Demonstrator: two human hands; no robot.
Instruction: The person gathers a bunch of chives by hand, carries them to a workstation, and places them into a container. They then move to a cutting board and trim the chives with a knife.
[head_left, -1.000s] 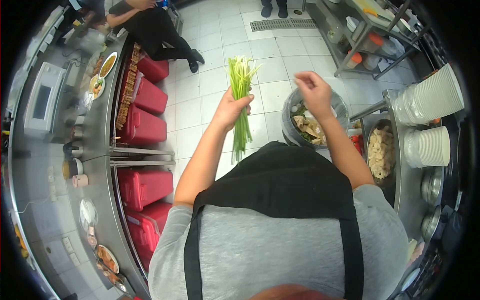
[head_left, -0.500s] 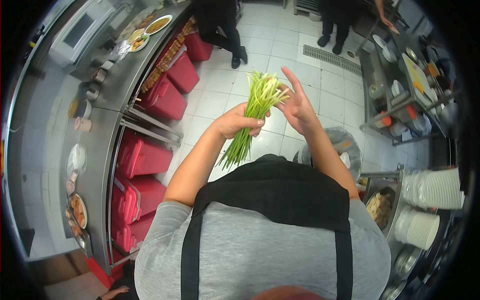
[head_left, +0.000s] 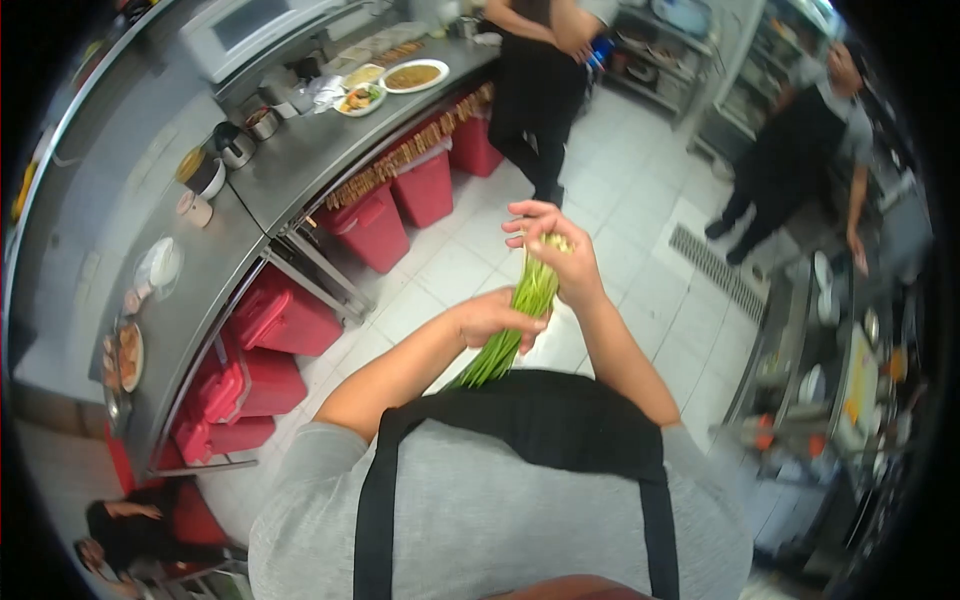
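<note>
Just ahead of our apron, we clench our left hand round the middle of the green stalks, held tilted in the air. We curl our right hand about their pale upper ends; we cannot tell how firmly its fingers grip. Beyond, red bins stand under the bench, and an oval plate lies near its front edge, towards the far end.
</note>
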